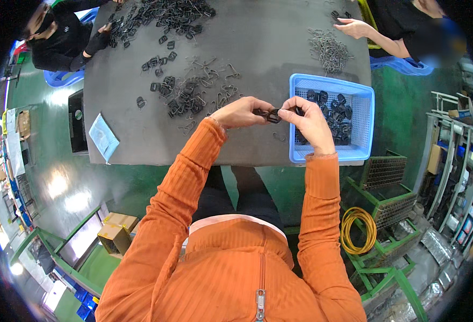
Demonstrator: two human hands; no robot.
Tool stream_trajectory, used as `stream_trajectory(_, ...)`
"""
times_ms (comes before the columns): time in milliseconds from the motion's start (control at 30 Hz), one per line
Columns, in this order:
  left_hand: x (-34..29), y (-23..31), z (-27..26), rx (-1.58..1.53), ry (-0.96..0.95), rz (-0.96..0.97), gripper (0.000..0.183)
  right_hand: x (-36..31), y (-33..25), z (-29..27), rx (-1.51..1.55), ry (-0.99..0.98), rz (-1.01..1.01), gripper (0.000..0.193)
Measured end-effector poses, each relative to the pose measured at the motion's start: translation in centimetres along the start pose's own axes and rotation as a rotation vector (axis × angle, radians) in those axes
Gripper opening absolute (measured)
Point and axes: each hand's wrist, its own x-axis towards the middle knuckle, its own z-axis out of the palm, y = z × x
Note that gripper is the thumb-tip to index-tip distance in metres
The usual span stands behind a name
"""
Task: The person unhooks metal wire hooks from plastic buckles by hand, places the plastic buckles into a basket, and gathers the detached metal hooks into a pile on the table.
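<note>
Buckle [273, 116] pinched from both sides

Left of the left hand [242, 112] lies a mixed heap of black pieces and metal hooks [183, 100]. The left hand's thumb and fingers nip the buckle's left end; its long axis appears to run sideways, toward the right hand [313, 123]. That hand's thumb and fingers pinch the other end, so neither is nearer. Partly behind that hand, rightward, stands a blue basket [361, 115].

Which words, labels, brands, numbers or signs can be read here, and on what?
None reads clearly.
Pale mark on black top at upper left: too small.
Cardboard box: any print too blurred.
Zipper pull: any marks too small.
Held black part: no text visible.
</note>
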Motion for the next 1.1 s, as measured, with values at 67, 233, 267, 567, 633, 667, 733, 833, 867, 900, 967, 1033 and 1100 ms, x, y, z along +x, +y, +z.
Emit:
stream_trajectory(67, -0.2, 0.2, -0.1, 0.073, -0.080, -0.070, 0.027, 0.2, 0.0, -0.2, -0.044, -0.016, -0.042, 0.015)
stream_trajectory(233, -0.6, 0.4, 0.0, 0.054, -0.052, -0.184, 0.024, 0.3, 0.0, -0.5, -0.038, -0.058, -0.033, 0.016)
stream_trajectory(267, -0.6, 0.4, 0.1, 0.054, -0.053, -0.184, 0.024, 0.3, -0.1, -0.5, -0.039, -0.058, -0.033, 0.016)
stream_trajectory(567, -1.5, -0.5, -0.8, -0.056, 0.017, -0.225, 0.024, 0.6, -0.7, -0.9, -0.127, -0.141, 0.003, 0.014)
stream_trajectory(633, -1.6, -0.8, -1.3, 0.111, -0.011, -0.105, 0.025, 0.7, -0.8, -0.5, -0.225, -0.159, -0.054, 0.014)
stream_trajectory(667, -1.6, -0.9, -1.5, 0.110, 0.005, -0.101, 0.025, 0.7, -0.8, -0.2, -0.224, -0.160, -0.054, 0.014)
stream_trajectory(733, -1.6, -1.0, -1.7, 0.210, 0.020, -0.245, 0.029, 0.6, -0.8, 0.6, -0.332, -0.148, -0.186, 0.015)
stream_trajectory(833, -1.3, -1.3, -1.2, 0.569, 0.380, -0.293, 0.027, -0.1, -0.4, 1.0, -0.535, -0.187, -0.182, 0.016)
stream_trajectory(867, -1.2, -1.3, -1.0, 0.631, 0.445, -0.337, 0.027, -0.6, -0.2, 0.7, -0.583, -0.180, -0.114, 0.016)
stream_trajectory(900, -1.0, -1.4, -0.9, 0.622, 0.448, -0.325, 0.027, -1.3, 0.0, 0.1, -0.583, -0.167, -0.118, 0.016)
stream_trajectory(967, -0.6, -1.4, -0.8, 0.819, 0.491, -0.447, 0.025, -2.8, 0.6, -1.7, -0.622, -0.037, -0.021, 0.017)
stream_trajectory(1033, -0.2, -1.4, -1.1, 0.857, 0.459, -0.498, 0.027, -4.2, 1.1, -3.9, -0.603, 0.029, -0.017, 0.017)
stream_trajectory(1100, 0.3, -1.1, -1.3, 0.915, 0.483, -0.568, 0.035, -5.4, 1.6, -6.0, -0.614, 0.174, 0.129, 0.017)
